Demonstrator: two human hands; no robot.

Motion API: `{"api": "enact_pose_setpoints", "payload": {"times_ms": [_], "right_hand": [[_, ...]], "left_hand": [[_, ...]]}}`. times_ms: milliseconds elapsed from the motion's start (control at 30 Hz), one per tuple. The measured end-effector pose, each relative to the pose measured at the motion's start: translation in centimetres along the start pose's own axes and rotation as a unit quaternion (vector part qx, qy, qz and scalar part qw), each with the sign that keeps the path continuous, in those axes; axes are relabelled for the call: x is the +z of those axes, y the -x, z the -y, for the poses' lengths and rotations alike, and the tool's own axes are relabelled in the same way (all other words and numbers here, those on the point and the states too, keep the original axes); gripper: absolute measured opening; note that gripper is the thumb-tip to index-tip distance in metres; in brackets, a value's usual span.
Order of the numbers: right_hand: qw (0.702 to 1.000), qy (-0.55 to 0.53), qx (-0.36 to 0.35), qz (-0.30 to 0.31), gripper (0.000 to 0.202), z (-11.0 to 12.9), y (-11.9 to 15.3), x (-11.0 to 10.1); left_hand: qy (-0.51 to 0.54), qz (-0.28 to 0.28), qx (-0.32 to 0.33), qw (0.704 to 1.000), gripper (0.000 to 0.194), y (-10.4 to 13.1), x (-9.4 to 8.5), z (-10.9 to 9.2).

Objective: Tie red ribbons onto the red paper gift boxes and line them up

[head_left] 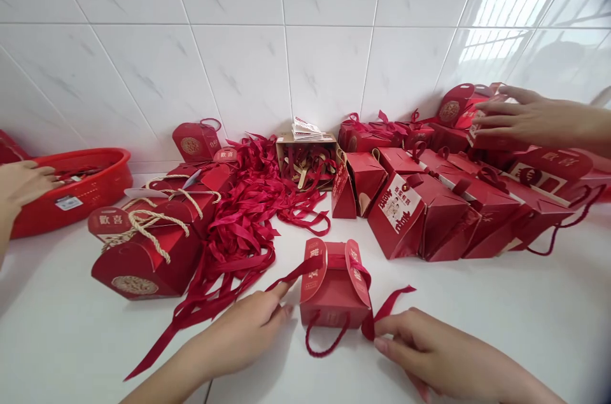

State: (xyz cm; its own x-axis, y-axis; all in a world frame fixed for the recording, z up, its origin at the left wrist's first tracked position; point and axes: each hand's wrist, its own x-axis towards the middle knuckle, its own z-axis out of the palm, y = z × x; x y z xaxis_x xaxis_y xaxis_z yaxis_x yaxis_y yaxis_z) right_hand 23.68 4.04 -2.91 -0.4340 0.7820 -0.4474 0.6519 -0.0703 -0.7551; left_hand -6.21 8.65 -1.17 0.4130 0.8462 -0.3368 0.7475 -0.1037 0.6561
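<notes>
A small red gift box point(334, 302) with two curved flaps and a dark red cord handle stands on the white surface in front of me. A red ribbon point(298, 269) passes across its top between the flaps. Left of the box, my left hand point(248, 334) has thumb and forefinger near the ribbon's left part, and the ribbon runs to the fingertips. My right hand point(420, 350), at the box's lower right, pinches the ribbon's other side, whose loose end points up and right.
Loose red ribbons point(243, 200) lie left of centre, beside rope-handled boxes point(143, 264). Rows of red boxes point(443, 213) stand right. An open carton point(308, 162) holds ribbons. Other people's hands are at a red basket point(95, 184) and at boxes upper right.
</notes>
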Motion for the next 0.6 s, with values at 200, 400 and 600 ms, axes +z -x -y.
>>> {"api": "enact_pose_setpoints", "payload": {"times_ms": [200, 400, 600], "right_hand": [[0.989, -0.003, -0.009, -0.146, 0.044, 0.4, 1.2, -0.2], [0.998, 0.024, -0.019, -0.050, 0.042, 1.2, 1.6, 0.7], [0.995, -0.079, -0.004, -0.059, 0.062, -0.8, 0.3, 1.5]], "left_hand": [[0.175, -0.007, -0.020, 0.984, 0.020, -1.3, 0.1, 1.1], [0.347, -0.127, 0.058, 0.927, 0.011, -1.2, -0.3, -0.3], [0.563, -0.188, 0.039, 0.803, 0.021, -1.1, -1.2, -1.9]]}}
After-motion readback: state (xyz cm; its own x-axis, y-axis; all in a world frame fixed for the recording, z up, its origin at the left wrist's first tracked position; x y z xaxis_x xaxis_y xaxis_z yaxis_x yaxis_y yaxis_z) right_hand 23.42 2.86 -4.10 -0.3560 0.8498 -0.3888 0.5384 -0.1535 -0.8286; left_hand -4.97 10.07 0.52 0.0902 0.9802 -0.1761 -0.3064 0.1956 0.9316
